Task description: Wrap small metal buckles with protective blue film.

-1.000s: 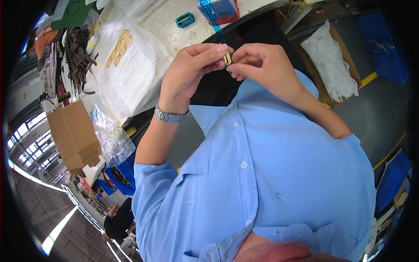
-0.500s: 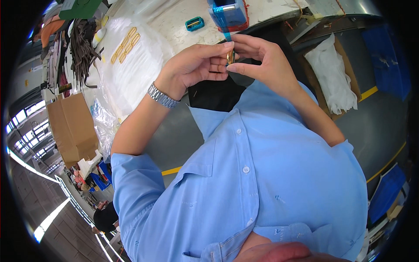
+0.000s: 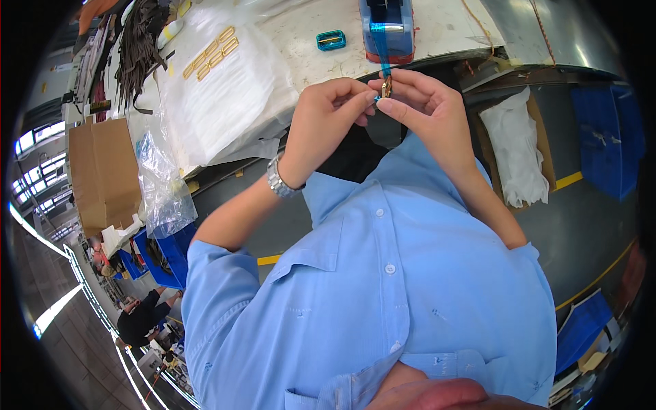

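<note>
Before me, above the dark cloth on my lap, my right hand (image 3: 429, 109) pinches a small gold buckle (image 3: 387, 87) between thumb and fingers. A strip of clear blue tape (image 3: 383, 55) runs down to it from the blue tape dispenser (image 3: 403, 42) at the table edge. My left hand (image 3: 333, 109) is closed in a pinch beside the buckle, with a bit of blue film showing at its thumb tip. To the left of the dispenser lies a buckle wrapped in blue film (image 3: 331, 40). Farther left, several bare gold buckles (image 3: 210, 53) rest in rows on white sheeting (image 3: 239, 96).
Dark straps (image 3: 140, 51) hang at the far left, above a cardboard sheet (image 3: 102, 178) and a clear plastic bag (image 3: 164, 184). At my right stand a carton with white wrapping (image 3: 516, 143) and a blue bin (image 3: 608, 137). Another person (image 3: 143, 318) is in the left background.
My left hand has turned and its fingers have closed into a pinch by the buckle. The buckle stays in my right hand. The view has shifted, so the table sits differently in it.
</note>
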The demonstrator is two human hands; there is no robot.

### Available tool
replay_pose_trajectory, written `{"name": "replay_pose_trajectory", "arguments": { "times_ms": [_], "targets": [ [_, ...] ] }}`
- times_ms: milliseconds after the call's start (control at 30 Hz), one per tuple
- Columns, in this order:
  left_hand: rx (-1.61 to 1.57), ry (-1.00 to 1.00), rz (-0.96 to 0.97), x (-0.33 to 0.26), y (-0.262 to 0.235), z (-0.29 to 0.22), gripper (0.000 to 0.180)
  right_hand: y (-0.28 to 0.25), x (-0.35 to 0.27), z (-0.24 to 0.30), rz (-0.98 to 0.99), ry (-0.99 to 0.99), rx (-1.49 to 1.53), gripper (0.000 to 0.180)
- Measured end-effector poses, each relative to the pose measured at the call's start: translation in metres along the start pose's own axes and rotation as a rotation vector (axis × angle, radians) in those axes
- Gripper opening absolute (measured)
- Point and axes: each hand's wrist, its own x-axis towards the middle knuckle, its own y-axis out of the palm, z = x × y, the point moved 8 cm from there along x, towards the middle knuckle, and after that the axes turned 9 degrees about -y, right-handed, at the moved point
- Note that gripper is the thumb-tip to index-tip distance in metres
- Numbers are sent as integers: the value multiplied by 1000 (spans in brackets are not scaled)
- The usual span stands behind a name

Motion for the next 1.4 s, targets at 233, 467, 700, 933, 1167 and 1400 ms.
{"name": "replay_pose_trajectory", "arguments": {
  "times_ms": [233, 467, 700, 933, 1167, 1400],
  "targets": [
    [310, 713, -496, -39, 23, -32, 19, 6, -1, 7, -15, 88, 156, 41],
    [365, 732, -541, -35, 19, -42, 11, 6, 0, 14, -56, 65, 54, 35],
    [-94, 262, -53, 13, -4, -56, 21, 2, 4, 4, -20, 3, 66, 30],
    [-128, -56, 192, 39, -14, -51, 25, -2, 19, 10, 72, -49, -54, 35],
    [-202, -185, 286, 45, -21, -51, 30, -1, 38, 22, 118, -246, -144, 46],
    [-254, -291, 319, 39, -21, -61, 28, 2, 38, 33, 90, -243, -138, 42]
  ]
}}
